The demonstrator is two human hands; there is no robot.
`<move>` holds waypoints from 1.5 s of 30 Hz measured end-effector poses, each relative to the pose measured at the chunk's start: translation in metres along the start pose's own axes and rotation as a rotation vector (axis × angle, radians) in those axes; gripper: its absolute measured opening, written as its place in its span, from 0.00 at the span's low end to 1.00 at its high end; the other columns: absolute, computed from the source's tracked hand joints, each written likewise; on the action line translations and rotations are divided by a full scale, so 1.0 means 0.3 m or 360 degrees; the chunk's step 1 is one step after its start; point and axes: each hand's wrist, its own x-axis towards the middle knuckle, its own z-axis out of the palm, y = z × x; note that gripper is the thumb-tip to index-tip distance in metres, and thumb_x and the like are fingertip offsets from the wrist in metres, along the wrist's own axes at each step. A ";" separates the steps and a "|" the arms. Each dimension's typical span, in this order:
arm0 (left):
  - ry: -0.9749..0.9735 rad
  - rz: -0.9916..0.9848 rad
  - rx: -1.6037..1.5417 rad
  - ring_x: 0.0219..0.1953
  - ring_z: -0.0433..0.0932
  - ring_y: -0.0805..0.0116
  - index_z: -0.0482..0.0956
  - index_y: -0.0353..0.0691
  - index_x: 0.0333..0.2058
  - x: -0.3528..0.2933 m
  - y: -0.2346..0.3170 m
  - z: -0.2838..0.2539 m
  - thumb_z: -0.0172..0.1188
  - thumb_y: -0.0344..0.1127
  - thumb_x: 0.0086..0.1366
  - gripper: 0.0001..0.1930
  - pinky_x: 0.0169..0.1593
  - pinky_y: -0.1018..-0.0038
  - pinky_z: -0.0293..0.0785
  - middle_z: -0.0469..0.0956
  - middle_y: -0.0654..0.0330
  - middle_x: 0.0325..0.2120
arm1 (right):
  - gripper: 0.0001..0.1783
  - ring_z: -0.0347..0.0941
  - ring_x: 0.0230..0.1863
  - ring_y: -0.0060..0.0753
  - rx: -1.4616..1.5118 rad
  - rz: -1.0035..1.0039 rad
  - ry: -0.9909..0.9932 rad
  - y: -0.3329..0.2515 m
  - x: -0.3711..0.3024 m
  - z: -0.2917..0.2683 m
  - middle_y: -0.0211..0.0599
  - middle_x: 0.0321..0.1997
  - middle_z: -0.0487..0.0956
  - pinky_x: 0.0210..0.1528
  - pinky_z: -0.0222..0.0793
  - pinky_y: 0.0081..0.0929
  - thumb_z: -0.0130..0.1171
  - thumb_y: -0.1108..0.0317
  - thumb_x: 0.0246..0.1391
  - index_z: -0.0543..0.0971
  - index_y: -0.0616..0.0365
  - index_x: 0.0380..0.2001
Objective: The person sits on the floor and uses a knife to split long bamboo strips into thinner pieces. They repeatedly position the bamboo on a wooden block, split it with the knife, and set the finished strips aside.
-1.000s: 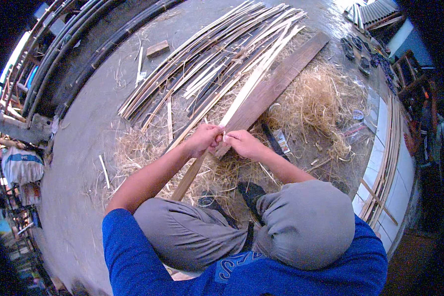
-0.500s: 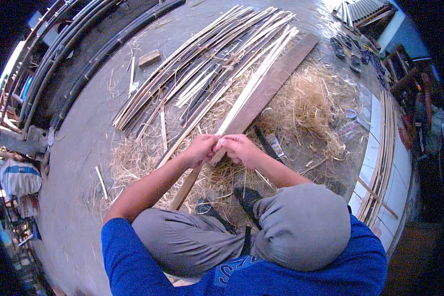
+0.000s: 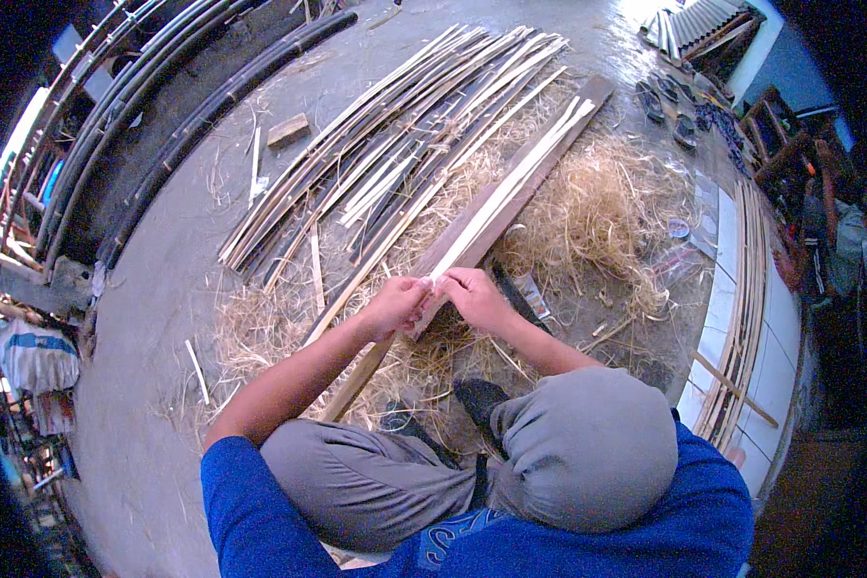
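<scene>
Pale bamboo strips lie lengthwise along a brown wooden plank that slants away to the far right. Their near ends come together between my two hands. My left hand is closed, its fingers pinching the strips at the plank's near end. Right beside it, my right hand is closed on the same ends, fingertips almost touching the left ones. The exact grip of the fingertips is too small to make out. A narrower piece of wood sticks out below my left hand toward my knee.
Many long bamboo strips lie in a pile beyond and left of the plank. Curly shavings heap up on its right. A dark blade-like tool rests near my right wrist. More strips lie on white tiles. A wood block sits far left.
The strips have dropped from a slanted, raised position to lie along the plank, and their far ends have come together. Both hands have shifted slightly toward me.
</scene>
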 end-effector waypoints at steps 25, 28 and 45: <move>-0.0081 -0.0166 0.0086 0.23 0.72 0.75 0.77 0.38 0.34 0.001 -0.073 -0.004 0.51 0.46 0.68 0.16 0.25 0.77 0.69 0.75 0.64 0.24 | 0.13 0.73 0.30 0.27 -0.0206 -0.0269 -0.0366 0.038 -0.063 0.037 0.38 0.26 0.78 0.39 0.69 0.28 0.49 0.63 0.60 0.77 0.62 0.31; 0.0057 -0.0251 -0.0029 0.33 0.74 0.74 0.76 0.38 0.41 -0.003 -0.028 0.019 0.54 0.46 0.66 0.17 0.31 0.74 0.71 0.76 0.63 0.33 | 0.13 0.74 0.37 0.38 -0.0386 -0.0352 -0.0490 0.033 -0.087 0.015 0.42 0.32 0.77 0.43 0.68 0.33 0.48 0.62 0.61 0.76 0.60 0.35; 0.0031 0.0253 0.1531 0.28 0.80 0.62 0.82 0.34 0.27 0.152 0.017 0.083 0.62 0.46 0.53 0.17 0.35 0.67 0.75 0.80 0.49 0.24 | 0.12 0.73 0.34 0.29 0.0040 -0.0106 -0.0402 0.193 -0.146 0.066 0.35 0.35 0.77 0.35 0.68 0.26 0.56 0.64 0.55 0.77 0.63 0.25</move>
